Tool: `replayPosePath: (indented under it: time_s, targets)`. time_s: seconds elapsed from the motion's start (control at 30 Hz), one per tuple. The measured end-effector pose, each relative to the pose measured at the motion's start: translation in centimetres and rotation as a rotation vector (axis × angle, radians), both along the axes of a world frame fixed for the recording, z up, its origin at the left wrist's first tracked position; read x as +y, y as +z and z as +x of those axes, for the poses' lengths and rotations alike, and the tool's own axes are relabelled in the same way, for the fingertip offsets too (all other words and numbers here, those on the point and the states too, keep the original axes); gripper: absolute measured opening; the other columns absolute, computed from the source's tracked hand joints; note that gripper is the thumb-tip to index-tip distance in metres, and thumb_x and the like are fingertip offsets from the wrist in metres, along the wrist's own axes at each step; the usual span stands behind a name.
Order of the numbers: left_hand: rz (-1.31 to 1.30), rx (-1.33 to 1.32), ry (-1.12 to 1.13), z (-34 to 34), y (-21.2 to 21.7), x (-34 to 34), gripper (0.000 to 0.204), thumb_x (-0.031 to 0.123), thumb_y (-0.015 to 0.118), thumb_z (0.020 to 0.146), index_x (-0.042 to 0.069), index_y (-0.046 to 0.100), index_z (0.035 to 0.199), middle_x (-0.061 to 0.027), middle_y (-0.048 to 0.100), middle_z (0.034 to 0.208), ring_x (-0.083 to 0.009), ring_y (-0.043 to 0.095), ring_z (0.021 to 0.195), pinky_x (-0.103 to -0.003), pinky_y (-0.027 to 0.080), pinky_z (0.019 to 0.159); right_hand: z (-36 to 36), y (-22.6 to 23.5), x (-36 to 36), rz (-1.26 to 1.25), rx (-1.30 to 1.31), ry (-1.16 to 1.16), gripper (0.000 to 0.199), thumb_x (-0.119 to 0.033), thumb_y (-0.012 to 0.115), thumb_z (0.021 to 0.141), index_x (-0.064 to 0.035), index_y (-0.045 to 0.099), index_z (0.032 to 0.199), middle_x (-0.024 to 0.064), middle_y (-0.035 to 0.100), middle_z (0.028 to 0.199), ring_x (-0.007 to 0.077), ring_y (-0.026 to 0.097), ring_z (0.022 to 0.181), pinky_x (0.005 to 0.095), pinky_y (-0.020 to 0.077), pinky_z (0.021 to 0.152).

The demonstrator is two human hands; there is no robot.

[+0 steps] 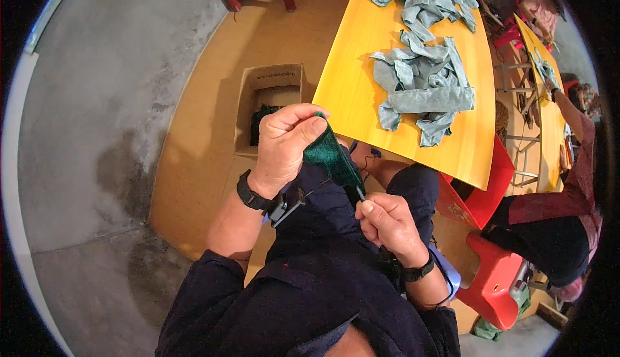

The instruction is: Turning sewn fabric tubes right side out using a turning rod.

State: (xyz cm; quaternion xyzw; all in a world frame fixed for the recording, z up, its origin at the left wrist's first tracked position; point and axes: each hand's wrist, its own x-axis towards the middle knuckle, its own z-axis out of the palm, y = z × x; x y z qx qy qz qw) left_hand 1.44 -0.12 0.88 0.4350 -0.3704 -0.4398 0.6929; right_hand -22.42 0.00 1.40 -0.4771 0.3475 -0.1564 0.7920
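Observation:
My left hand [287,139] is closed in a pinch on the upper corner of a dark green piece of fuzzy fabric [328,157]. The fabric hangs slantwise over my lap, between my two hands. Lower and to the right, my right hand [390,223] is closed, thumb against the fingers, on a thin grey end [360,193] at the fabric's lower tip. Whether that end is a strip of the fabric or a slim tool, I cannot tell.
A yellow table [349,66] ahead bears heaps of grey-green cloth pieces [426,92]. On the floor left of it stands an open cardboard box [243,115] with dark green stuff inside. At right are a red bin [494,192], a red stool [494,279] and a co-worker [549,221] at another table.

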Motion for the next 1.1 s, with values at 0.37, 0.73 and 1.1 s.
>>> replayPosePath:
  time_s: [0.37, 0.73, 1.1]
  targets:
    - [0.032, 0.34, -0.186, -0.5, -0.7, -0.3, 0.009, 0.01, 0.069, 0.09, 0.003, 0.065, 0.093, -0.0033, 0.068, 0.084, -0.0088, 0.063, 0.071, -0.023, 0.053, 0.065, 0.3, -1.8, 0.4, -0.164, -0.006, -0.048, 0.028, -0.022, 0.054, 0.1, -0.0019, 0.058, 0.082, 0.0034, 0.05, 0.056, 0.0116, 0.048, 0.047, 0.0267, 0.0361, 0.045]
    - [0.079, 0.142, -0.028, 0.7, -0.3, -1.2, 0.009, 0.01, 0.065, 0.093, 0.002, 0.066, 0.089, 0.0034, 0.064, 0.081, -0.0024, 0.055, 0.069, -0.019, 0.046, 0.063, 2.3, -1.0, -1.8, -0.57, 0.169, -0.043, 0.026, -0.018, 0.057, 0.097, 0.0012, 0.057, 0.08, 0.0142, 0.051, 0.061, 0.0232, 0.051, 0.053, 0.0352, 0.0429, 0.053]
    - [0.107, -0.019, -0.297, 1.9, 1.0, -1.3, 0.017, 0.015, 0.064, 0.094, 0.001, 0.067, 0.103, -0.0013, 0.069, 0.088, -0.0078, 0.063, 0.078, -0.022, 0.052, 0.072, 0.0, 0.4, -1.6, -0.69, 0.261, -0.034, 0.025, -0.018, 0.058, 0.097, 0.0022, 0.059, 0.083, 0.0129, 0.054, 0.063, 0.0214, 0.054, 0.056, 0.0342, 0.0443, 0.055]
